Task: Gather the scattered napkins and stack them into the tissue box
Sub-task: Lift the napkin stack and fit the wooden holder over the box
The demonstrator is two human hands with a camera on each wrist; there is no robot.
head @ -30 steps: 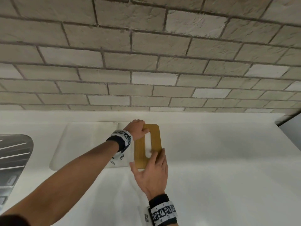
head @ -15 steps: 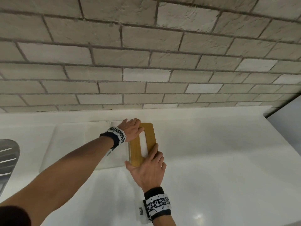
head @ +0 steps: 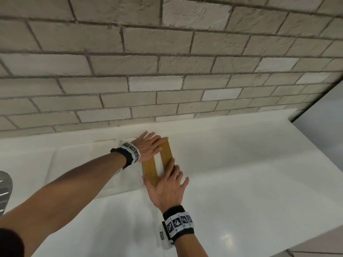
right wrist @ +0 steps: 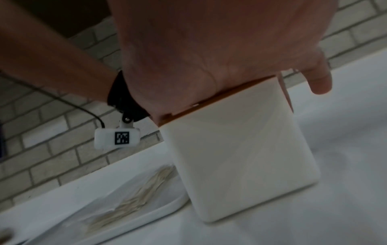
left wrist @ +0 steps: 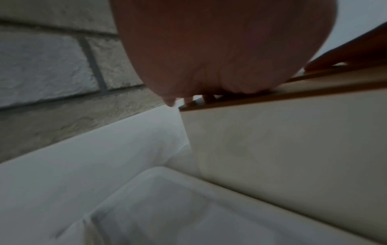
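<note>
The tissue box [head: 150, 169] stands on the white counter, its wooden lid on and white napkins [head: 160, 162] showing through the slot. My left hand [head: 148, 146] lies flat on the lid's far end with straight fingers. At the near end my right hand [head: 167, 184] presses down with fingers spread, the thumb against the lid's left edge. In the left wrist view the palm [left wrist: 209, 49] sits on the lid's rim [left wrist: 272, 94] above the box's white wall [left wrist: 282, 140]. In the right wrist view the palm [right wrist: 209, 49] covers the lid over the white box [right wrist: 240, 157].
A shallow white tray [head: 79, 164] lies just left of the box, with a brownish smear [right wrist: 130, 199] in it. A metal drainer [head: 4, 191] shows at the far left. The brick wall [head: 167, 71] rises behind. The counter [head: 241, 182] stretches to the right.
The box has turned slightly, its far end now swung right. My left hand went from holding the far corner to lying flat on it. My right hand's fingers have spread.
</note>
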